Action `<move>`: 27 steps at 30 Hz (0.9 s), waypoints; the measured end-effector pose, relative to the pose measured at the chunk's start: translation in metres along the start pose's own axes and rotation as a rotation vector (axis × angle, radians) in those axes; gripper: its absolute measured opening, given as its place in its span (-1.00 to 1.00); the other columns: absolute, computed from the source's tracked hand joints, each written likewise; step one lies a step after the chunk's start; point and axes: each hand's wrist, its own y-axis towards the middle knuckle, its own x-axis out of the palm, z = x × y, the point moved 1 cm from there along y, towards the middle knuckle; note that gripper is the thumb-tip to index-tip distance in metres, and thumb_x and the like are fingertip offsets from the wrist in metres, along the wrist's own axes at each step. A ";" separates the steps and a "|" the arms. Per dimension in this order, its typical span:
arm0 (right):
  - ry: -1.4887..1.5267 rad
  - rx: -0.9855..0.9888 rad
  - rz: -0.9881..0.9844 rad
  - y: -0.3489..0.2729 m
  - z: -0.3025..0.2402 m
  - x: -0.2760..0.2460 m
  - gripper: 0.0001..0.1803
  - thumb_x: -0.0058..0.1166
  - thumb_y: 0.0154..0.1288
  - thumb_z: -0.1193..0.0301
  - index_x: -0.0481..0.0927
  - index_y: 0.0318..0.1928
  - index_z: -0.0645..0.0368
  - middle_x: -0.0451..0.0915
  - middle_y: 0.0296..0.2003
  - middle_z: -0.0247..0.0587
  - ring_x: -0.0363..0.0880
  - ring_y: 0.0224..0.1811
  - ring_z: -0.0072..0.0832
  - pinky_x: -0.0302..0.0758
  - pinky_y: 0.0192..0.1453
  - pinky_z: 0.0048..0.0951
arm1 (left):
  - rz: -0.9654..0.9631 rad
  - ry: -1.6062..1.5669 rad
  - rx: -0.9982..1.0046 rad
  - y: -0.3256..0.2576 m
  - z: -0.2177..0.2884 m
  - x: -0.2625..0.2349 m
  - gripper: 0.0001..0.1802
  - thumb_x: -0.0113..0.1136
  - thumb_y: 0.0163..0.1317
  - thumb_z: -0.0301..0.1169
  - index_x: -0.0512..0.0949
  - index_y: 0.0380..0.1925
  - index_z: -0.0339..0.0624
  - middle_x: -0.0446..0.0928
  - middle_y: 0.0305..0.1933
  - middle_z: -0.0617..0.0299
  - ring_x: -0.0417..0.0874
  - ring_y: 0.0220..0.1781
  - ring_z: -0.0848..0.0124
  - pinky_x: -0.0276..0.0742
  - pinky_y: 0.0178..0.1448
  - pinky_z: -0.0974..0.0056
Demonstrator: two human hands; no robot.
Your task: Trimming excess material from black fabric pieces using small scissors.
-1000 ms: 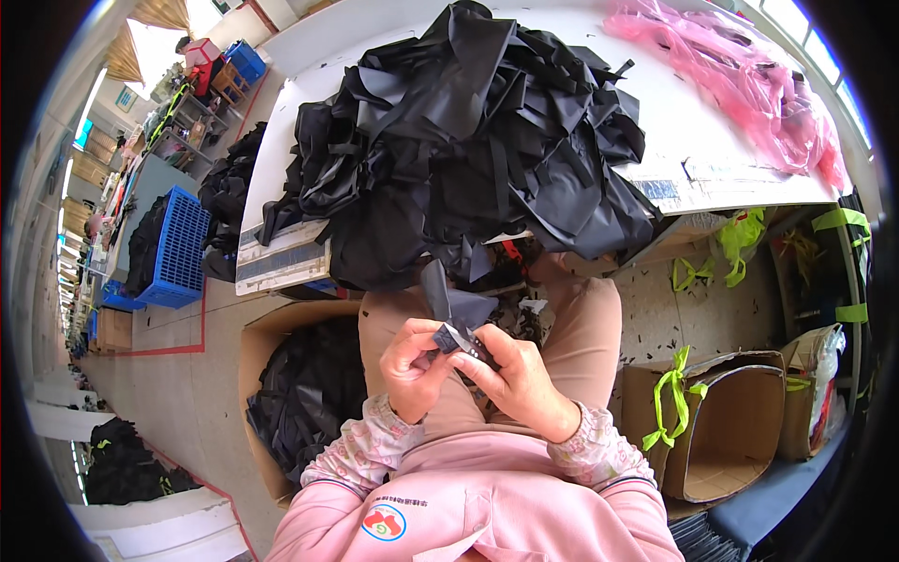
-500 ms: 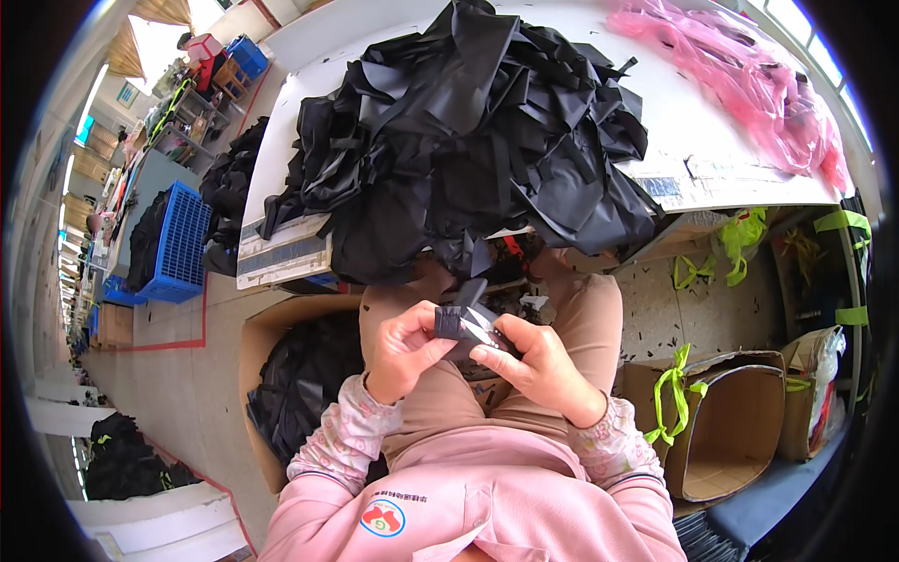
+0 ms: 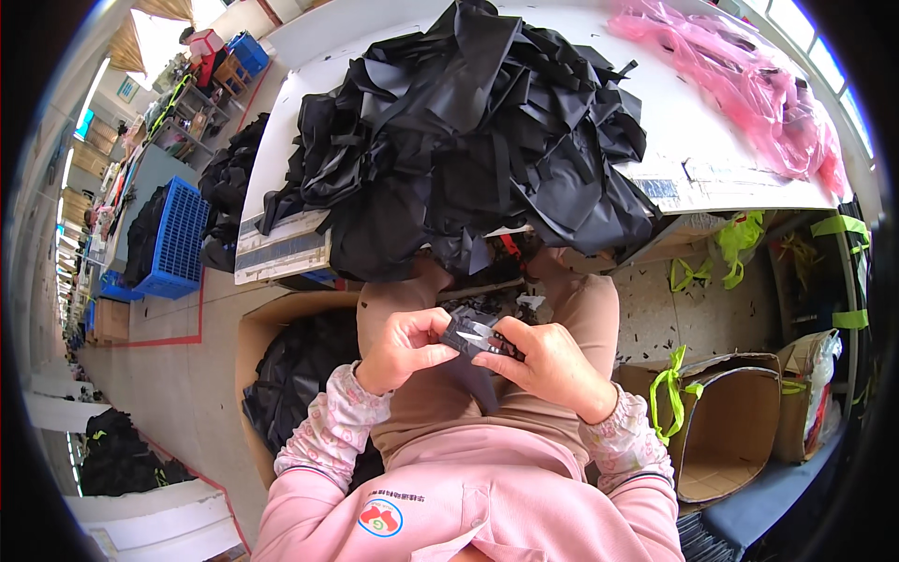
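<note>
Above my lap, my left hand (image 3: 405,350) pinches a black fabric piece (image 3: 476,386) between thumb and fingers, and part of it hangs down between my thighs. My right hand (image 3: 554,365) is closed around small thread snips (image 3: 479,333) with bright blades and dark handles. Those blades point left and lie against the fabric close to my left fingertips. Whether they are cutting a thread cannot be made out. A large heap of black fabric pieces (image 3: 449,131) covers the middle of the white table (image 3: 281,201) in front of me.
Beside my left leg stands a cardboard box (image 3: 257,361) with black fabric pieces inside. An open cardboard box (image 3: 730,426) with a yellow-green strip is on my right. Pink plastic film (image 3: 740,94) lies at the table's far right. A blue crate (image 3: 178,239) stands farther left.
The fabric between my hands has turned and now hangs lower toward my lap. The snips' blades have tilted and moved slightly, staying against the fabric.
</note>
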 end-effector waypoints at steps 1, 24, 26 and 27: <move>-0.031 -0.031 -0.005 0.000 0.000 0.000 -0.64 0.22 0.22 0.16 0.48 -0.37 0.22 0.49 -0.68 -0.04 0.54 -0.60 -0.08 0.42 -0.52 -0.20 | -0.017 0.005 -0.045 0.000 0.000 -0.001 -0.88 0.18 0.18 -0.63 0.56 -0.25 -0.34 0.49 -0.22 0.32 0.48 -0.17 0.56 0.40 -0.02 0.42; 0.139 0.012 -0.194 -0.009 0.008 -0.013 -0.62 0.22 0.22 0.17 0.46 -0.39 0.26 0.45 -0.65 0.05 0.49 -0.55 0.02 0.37 -0.49 -0.17 | -0.320 0.042 -0.336 0.010 0.006 -0.014 -0.90 0.23 0.14 -0.60 0.53 -0.33 -0.29 0.46 -0.34 0.40 0.45 -0.25 0.63 0.40 -0.09 0.46; 0.068 -0.062 -0.251 -0.007 0.006 -0.015 -0.59 0.21 0.23 0.13 0.47 -0.38 0.26 0.47 -0.63 0.06 0.50 -0.53 0.01 0.38 -0.48 -0.17 | -0.421 0.033 -0.428 0.015 0.009 -0.018 -0.90 0.23 0.13 -0.60 0.51 -0.35 -0.28 0.44 -0.37 0.44 0.43 -0.30 0.67 0.39 -0.14 0.49; 0.069 -0.060 -0.256 -0.007 0.007 -0.015 -0.59 0.21 0.23 0.13 0.47 -0.38 0.26 0.47 -0.63 0.06 0.50 -0.53 0.01 0.38 -0.48 -0.17 | -0.449 0.045 -0.442 0.016 0.012 -0.018 -0.90 0.23 0.13 -0.59 0.52 -0.35 -0.28 0.47 -0.37 0.44 0.44 -0.30 0.67 0.40 -0.15 0.49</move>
